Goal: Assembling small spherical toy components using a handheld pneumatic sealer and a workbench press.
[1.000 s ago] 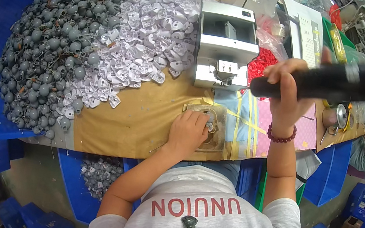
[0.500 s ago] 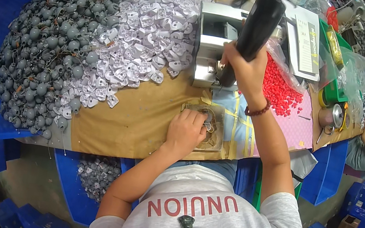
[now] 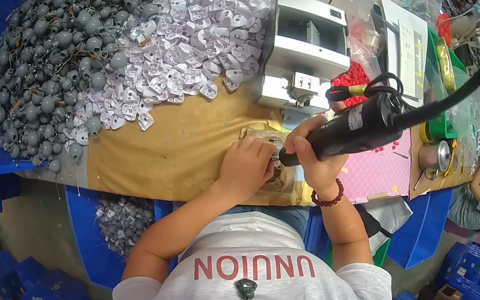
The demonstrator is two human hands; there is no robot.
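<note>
My right hand point(image 3: 322, 164) is wrapped round a black electric screwdriver point(image 3: 352, 130), tilted with its tip down and left and its cable running up to the right. The tip meets a small grey part point(image 3: 277, 160) on a flat fixture block point(image 3: 280, 186) at the table's front edge. My left hand point(image 3: 246, 167) has its curled fingers on that same part, holding it from the left. How the part sits in the block is mostly hidden by my hands. Just behind stands a silver and black screw feeder point(image 3: 306, 52).
Heaped at left are grey ball-shaped parts with wires point(image 3: 55, 66) and white plastic pieces point(image 3: 202, 34). Small red parts point(image 3: 350, 77) lie behind the screwdriver. A metal can point(image 3: 434, 157) and green bin point(image 3: 440, 126) stand at right. Another person point(image 3: 478, 198) sits far right.
My right hand has brought the screwdriver from the screw feeder down and toward me, onto the small grey part. The left hand stays at the fixture block.
</note>
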